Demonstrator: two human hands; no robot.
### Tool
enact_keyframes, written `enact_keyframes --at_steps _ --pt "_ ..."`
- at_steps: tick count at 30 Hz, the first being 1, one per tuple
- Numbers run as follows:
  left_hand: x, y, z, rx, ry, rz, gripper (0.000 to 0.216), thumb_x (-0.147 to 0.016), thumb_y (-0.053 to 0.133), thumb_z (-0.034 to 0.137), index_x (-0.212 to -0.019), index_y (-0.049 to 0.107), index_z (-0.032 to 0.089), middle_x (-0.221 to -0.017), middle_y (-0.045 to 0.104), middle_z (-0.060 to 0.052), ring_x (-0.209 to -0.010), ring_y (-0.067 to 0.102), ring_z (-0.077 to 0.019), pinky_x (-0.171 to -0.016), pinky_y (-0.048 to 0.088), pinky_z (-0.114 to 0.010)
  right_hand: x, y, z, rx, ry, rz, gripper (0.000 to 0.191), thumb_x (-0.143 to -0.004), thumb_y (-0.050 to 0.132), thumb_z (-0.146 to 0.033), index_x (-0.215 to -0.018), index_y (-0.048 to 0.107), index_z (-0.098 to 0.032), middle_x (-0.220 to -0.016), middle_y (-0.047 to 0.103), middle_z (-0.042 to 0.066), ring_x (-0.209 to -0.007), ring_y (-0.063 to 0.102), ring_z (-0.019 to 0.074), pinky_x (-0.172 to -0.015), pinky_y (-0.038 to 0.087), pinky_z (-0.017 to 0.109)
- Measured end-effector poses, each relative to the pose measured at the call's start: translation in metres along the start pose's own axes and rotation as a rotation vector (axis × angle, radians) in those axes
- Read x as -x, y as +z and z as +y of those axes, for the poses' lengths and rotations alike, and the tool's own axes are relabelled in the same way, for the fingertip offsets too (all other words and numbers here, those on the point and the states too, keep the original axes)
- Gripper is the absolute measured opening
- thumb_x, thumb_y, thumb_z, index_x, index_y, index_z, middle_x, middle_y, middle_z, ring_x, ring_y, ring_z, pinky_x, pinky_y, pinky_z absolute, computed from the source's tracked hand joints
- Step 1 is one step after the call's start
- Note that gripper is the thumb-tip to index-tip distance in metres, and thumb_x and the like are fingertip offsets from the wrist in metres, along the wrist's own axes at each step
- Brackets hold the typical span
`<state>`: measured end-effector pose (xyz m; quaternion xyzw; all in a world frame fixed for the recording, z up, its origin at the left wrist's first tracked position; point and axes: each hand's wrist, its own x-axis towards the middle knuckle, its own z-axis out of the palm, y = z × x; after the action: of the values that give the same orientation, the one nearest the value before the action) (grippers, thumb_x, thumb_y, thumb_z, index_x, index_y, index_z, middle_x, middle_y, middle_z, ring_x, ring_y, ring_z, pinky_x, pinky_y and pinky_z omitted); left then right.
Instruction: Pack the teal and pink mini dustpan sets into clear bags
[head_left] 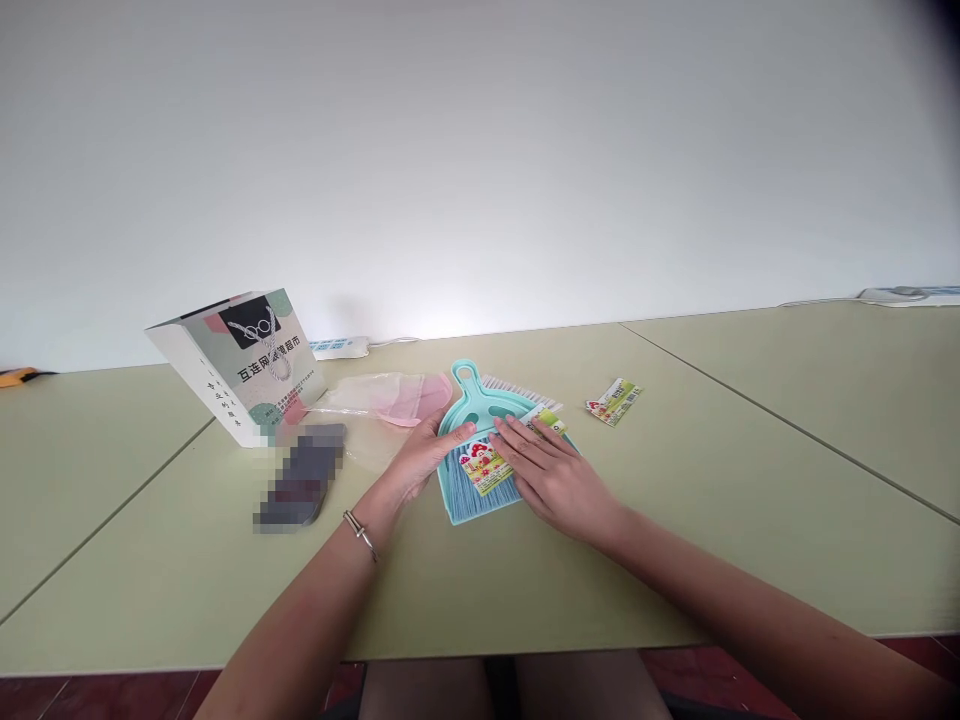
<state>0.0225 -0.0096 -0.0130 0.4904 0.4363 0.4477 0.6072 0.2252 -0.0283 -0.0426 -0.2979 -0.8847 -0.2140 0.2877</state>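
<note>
Teal plastic dustpan lies flat on the pale green table in the head view, handle pointing away, with a white-bristled brush tucked along its far right edge. The left hand rests loosely against the pan's left rim, thumb laid on top, fingers unclenched. The right hand lies flat, fingers stretched out over a mushroom-printed label card on the pan; its writing is too small to read. A second label lies well apart to the right. Left of the pan stands a paper bag printed 互连网…镜超市, its rope handle crossing one character.
</note>
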Motion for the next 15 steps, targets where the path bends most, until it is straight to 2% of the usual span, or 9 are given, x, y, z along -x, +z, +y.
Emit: enact_keyframes --at_steps 4,6,9,15 --pt "0.003 0.001 0.005 -0.083 -0.016 0.044 0.070 -0.053 0.086 0.031 -0.117 0.058 0.022 -0.109 0.068 -0.007 -0.104 0.062 -0.0257 -0.095 0.046 -0.043 -0.003 -0.002 0.002 -0.033 -0.026 -0.071 0.047 -0.088 0.037 -0.012 -0.134 0.047 -0.010 -0.142 0.042 0.013 -0.133 0.039 0.0243 -0.109 0.033 0.047" --pt "0.005 0.000 0.007 -0.108 -0.017 0.014 0.072 -0.050 0.087 0.027 -0.116 0.058 0.021 -0.108 0.069 -0.007 -0.103 0.063 -0.0257 -0.095 0.046 -0.043 -0.004 -0.002 -0.001 -0.043 -0.023 -0.083 0.047 -0.088 0.037 -0.013 -0.134 0.047 -0.009 -0.143 0.040 0.014 -0.134 0.037 0.0244 -0.110 0.032 0.047" --pt "0.006 -0.003 0.009 -0.121 -0.009 -0.039 0.070 -0.052 0.086 0.027 -0.116 0.058 0.021 -0.105 0.069 -0.006 -0.101 0.063 -0.0255 -0.093 0.047 -0.043 -0.005 -0.003 -0.009 -0.053 -0.002 -0.089 0.047 -0.088 0.037 -0.015 -0.132 0.049 -0.007 -0.144 0.039 0.014 -0.134 0.037 0.0258 -0.110 0.031 0.047" --pt "0.002 -0.009 0.008 -0.122 0.002 -0.009 0.071 -0.053 0.085 0.026 -0.118 0.056 0.020 -0.107 0.068 -0.006 -0.100 0.063 -0.0249 -0.092 0.046 -0.042 -0.010 0.001 -0.026 -0.045 0.127 -0.112 0.049 -0.087 0.039 -0.018 -0.135 0.047 -0.008 -0.146 0.036 0.015 -0.136 0.032 0.0288 -0.111 0.028 0.049"
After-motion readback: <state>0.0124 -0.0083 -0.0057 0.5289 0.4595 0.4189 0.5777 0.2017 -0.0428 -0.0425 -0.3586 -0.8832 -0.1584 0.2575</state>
